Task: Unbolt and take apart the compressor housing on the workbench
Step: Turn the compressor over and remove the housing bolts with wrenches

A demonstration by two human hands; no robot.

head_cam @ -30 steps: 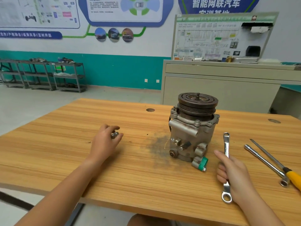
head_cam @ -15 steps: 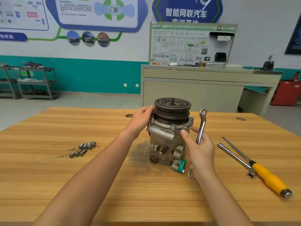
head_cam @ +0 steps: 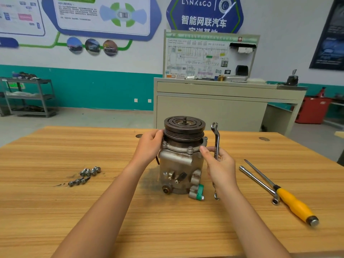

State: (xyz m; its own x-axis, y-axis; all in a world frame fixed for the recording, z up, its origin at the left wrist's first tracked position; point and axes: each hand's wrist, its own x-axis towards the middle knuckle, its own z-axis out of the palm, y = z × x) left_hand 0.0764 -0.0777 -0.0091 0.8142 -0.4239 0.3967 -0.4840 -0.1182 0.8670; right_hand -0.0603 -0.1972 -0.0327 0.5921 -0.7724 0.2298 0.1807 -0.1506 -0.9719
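While the left hand (head_cam: 149,146) grips the upright compressor (head_cam: 176,162) and the right hand (head_cam: 221,164) clasps the wrench (head_cam: 216,142), sudden torque could topple it.

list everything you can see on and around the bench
compressor: one, silver with dark top, upright at bench middle
wrench: one, silver, held upright just right of compressor
bolts: small heap, count unclear, silver, bench left
socket bar: one, silver, bench right
screwdriver: one, yellow handle, beside socket bar
workbench: one, wood, foreground
cabinet: one, beige, behind bench
left hand: one, grips compressor's upper left side
right hand: one, holds wrench
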